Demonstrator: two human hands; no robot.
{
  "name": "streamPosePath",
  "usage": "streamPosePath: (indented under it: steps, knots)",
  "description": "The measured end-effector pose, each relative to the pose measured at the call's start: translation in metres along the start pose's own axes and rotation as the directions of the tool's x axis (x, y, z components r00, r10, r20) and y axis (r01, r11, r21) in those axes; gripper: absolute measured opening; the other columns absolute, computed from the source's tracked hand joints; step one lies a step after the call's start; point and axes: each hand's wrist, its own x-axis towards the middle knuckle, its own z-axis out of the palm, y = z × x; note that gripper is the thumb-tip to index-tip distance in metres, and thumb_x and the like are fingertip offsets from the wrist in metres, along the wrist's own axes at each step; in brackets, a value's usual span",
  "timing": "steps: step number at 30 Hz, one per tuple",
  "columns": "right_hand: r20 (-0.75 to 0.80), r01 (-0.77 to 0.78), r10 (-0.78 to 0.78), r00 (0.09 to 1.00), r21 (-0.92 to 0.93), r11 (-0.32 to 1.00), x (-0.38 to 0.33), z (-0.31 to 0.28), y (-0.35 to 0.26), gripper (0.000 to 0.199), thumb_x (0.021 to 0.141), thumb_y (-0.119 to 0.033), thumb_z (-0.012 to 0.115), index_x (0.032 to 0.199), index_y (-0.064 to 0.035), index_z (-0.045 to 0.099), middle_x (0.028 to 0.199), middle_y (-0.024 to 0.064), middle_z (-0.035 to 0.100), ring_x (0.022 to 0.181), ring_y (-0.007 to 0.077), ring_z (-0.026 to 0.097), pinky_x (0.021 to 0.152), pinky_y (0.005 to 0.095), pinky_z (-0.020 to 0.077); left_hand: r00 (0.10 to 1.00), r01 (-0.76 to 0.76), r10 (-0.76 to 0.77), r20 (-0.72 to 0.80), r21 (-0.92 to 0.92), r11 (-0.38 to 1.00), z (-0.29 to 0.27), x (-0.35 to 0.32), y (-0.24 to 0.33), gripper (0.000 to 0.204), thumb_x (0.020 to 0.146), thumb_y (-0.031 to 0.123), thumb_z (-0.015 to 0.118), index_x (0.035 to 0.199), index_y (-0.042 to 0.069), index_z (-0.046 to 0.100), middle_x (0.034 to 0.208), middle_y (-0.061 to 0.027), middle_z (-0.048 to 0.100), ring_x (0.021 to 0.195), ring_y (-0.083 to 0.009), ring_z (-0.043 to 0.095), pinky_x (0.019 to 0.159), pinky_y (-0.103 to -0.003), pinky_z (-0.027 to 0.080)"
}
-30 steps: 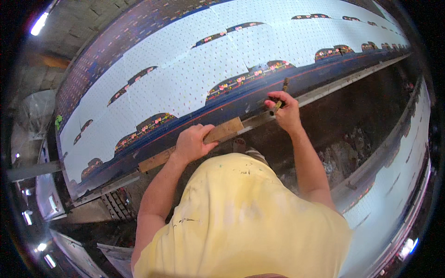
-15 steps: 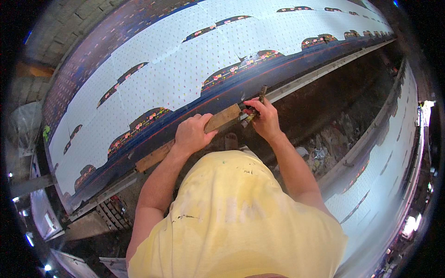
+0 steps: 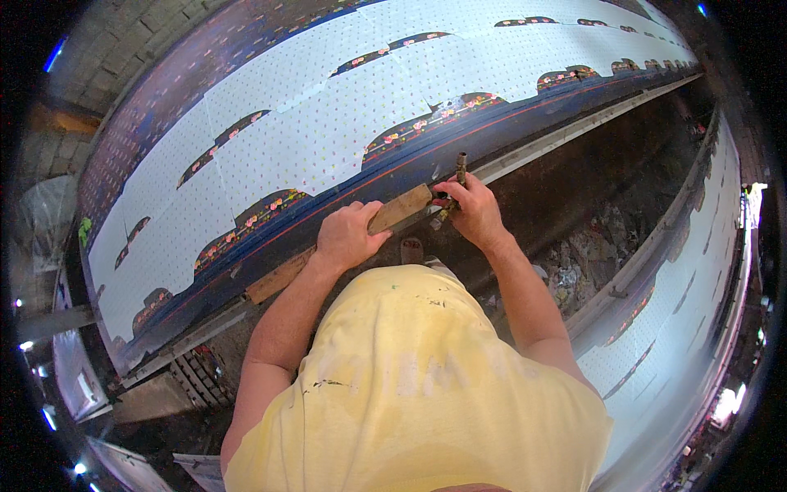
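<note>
My left hand (image 3: 348, 235) is wrapped round a long wooden bar (image 3: 399, 209), whose other end shows beyond my left wrist. The bar lies slantwise along the near edge of a long table (image 3: 270, 234). At the bar's right end, my right hand (image 3: 477, 211) is closed round a narrow, stained metal-looking tool (image 3: 461, 164). One end of that tool sticks up above my fingers and the other pokes out below them. Its exact kind cannot be made out, and my fingers hide its middle. A small dark part shows between my right fingertips and the bar.
Pale cloth (image 3: 328, 131) with small dots and dark floral borders covers the table. A pale rail (image 3: 574, 131) runs along its near edge. On the right stands a second cloth-covered table (image 3: 648, 394). Crumpled litter (image 3: 574, 266) lies in the gap between them.
The tool in my right hand has turned a little more upright, and that hand has shifted slightly right and down. My left hand keeps its hold on the wooden bar.
</note>
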Motion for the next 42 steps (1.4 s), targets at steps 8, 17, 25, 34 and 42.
streamPosePath:
  steps: [8,17,25,34,42]
  knots:
    - [0.049,-0.246,0.241,0.969,0.192,0.95,0.012,0.0,0.014,0.043,0.089,0.004,0.082,0.128,-0.0128,0.078,0.111,0.0187,0.076,0.099,0.0414,0.076,0.084,0.0481,0.0619,1.0,0.008,-0.008,0.006,-0.016,1.0,0.0,0.002,-0.001,0.055,0.086,0.041,0.095,0.132,0.016,0.078,0.106,-0.015,0.078,0.1,-0.0387,0.078,0.085,-0.051,0.062]
    - [0.148,-0.271,0.243,0.959,0.211,0.939,0.017,-0.01,0.013,0.044,0.09,0.007,0.076,0.129,-0.0115,0.076,0.118,0.0213,0.074,0.106,0.0437,0.074,0.092,0.0493,0.0615,1.0,-0.001,0.001,0.022,-0.004,1.0,-0.001,0.001,0.0,0.057,0.087,0.044,0.094,0.133,0.014,0.076,0.104,-0.0135,0.075,0.099,-0.0375,0.077,0.084,-0.051,0.063]
    - [0.227,0.081,-0.084,0.97,0.025,0.996,0.025,-0.014,0.005,0.044,0.086,0.005,0.076,0.126,-0.0125,0.072,0.119,0.0263,0.071,0.114,0.0515,0.071,0.095,0.0579,0.0604,0.998,-0.047,0.046,-0.044,-0.016,0.999,0.004,-0.001,-0.006,0.057,0.085,0.041,0.095,0.132,0.014,0.075,0.105,-0.0133,0.076,0.1,-0.0382,0.077,0.085,-0.051,0.063]
    - [0.213,-0.001,-0.019,0.977,0.097,0.995,0.02,0.005,0.022,0.051,0.086,0.005,0.077,0.133,-0.0144,0.075,0.124,0.0267,0.073,0.114,0.0514,0.072,0.096,0.0582,0.0602,0.998,-0.064,0.064,0.009,0.006,0.998,0.007,0.016,0.012,0.068,0.088,0.035,0.092,0.146,0.012,0.067,0.121,-0.0151,0.074,0.112,-0.0396,0.075,0.093,-0.052,0.063]
    - [0.037,-0.308,0.324,0.945,0.426,0.851,-0.02,-0.018,-0.009,0.056,0.101,-0.004,0.074,0.155,-0.014,0.069,0.101,0.0183,0.076,0.087,0.0341,0.076,0.082,0.0418,0.0609,0.989,-0.131,0.135,0.063,-0.057,0.99,0.04,0.077,0.051,0.072,0.086,0.022,0.089,0.152,0.009,0.062,0.134,-0.0184,0.074,0.123,-0.0397,0.074,0.102,-0.051,0.061]
